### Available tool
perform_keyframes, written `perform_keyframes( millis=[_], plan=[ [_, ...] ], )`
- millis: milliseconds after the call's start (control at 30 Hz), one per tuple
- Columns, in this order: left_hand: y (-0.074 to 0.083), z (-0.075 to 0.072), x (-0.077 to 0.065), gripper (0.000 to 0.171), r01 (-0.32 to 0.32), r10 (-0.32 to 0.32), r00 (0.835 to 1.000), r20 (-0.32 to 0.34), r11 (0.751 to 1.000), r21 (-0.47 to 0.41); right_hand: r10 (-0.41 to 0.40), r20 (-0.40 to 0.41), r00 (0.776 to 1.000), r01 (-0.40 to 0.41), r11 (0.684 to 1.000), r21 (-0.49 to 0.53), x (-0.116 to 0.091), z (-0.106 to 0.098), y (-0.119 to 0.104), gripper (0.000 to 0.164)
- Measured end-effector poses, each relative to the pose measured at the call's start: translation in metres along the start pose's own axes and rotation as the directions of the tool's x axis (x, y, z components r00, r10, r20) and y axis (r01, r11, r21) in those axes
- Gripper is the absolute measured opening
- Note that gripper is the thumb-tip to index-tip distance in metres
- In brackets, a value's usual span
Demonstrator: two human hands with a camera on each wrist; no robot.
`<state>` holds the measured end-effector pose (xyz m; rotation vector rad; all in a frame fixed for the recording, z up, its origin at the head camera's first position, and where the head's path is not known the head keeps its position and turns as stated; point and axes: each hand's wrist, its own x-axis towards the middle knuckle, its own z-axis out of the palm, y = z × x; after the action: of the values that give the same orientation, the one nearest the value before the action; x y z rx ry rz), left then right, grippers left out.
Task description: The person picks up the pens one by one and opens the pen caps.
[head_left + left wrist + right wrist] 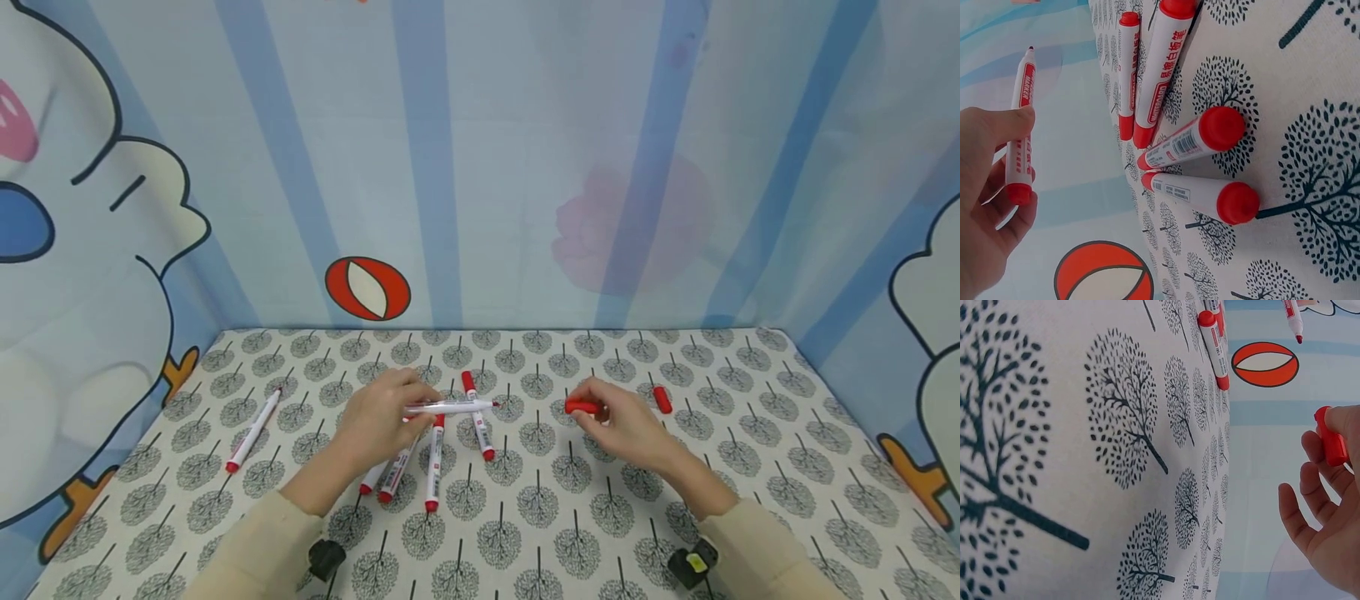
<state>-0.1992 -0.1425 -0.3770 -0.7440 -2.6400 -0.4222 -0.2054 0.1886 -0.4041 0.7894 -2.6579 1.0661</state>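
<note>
My left hand [387, 414] holds an uncapped marker [457, 407] between thumb and fingers. Its white barrel lies level, with the bare red tip pointing right. In the left wrist view the marker [1021, 119] shows red lettering and a red end plug near the lower fingers. My right hand [625, 423] pinches a loose red cap [582, 407] between thumb and forefinger, a short way right of the tip. Seen from the right wrist, the cap [1332, 439] sits at the thumb while the other fingers spread loosely.
Several capped markers, one of them [436, 467] nearest the front, lie below and beside the left hand. An uncapped marker [253, 431] rests at the left. Another red cap [662, 399] lies beyond the right hand. A printed curtain [495, 167] stands behind the tree-patterned tablecloth [540, 533].
</note>
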Motion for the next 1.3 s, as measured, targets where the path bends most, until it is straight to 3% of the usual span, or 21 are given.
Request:
perform_keyframes(
  millis=[233,733,1067,1300],
  plan=[
    [-0.007,0.000,-0.003,0.024,0.048,-0.048,0.999,0.019,0.999,-0.001,-0.018,0.000,1.000,0.018,1.000,-0.008,-0.001,0.000,0.001,0.015],
    [-0.039,0.001,-0.014,0.022,0.165,-0.166,0.985,0.055,0.986,0.017,0.012,-0.010,1.000,-0.013,0.998,-0.064,-0.006,-0.004,0.006,0.020],
    [-0.052,-0.003,-0.027,0.021,0.250,-0.251,0.962,0.109,0.968,0.020,0.009,0.004,1.000,-0.009,0.998,-0.066,-0.007,-0.003,0.010,0.022],
    [-0.061,-0.007,-0.036,0.019,0.292,-0.296,0.949,0.109,0.955,0.054,0.017,0.008,1.000,-0.016,0.997,-0.075,-0.008,-0.004,0.011,0.023]
  ],
)
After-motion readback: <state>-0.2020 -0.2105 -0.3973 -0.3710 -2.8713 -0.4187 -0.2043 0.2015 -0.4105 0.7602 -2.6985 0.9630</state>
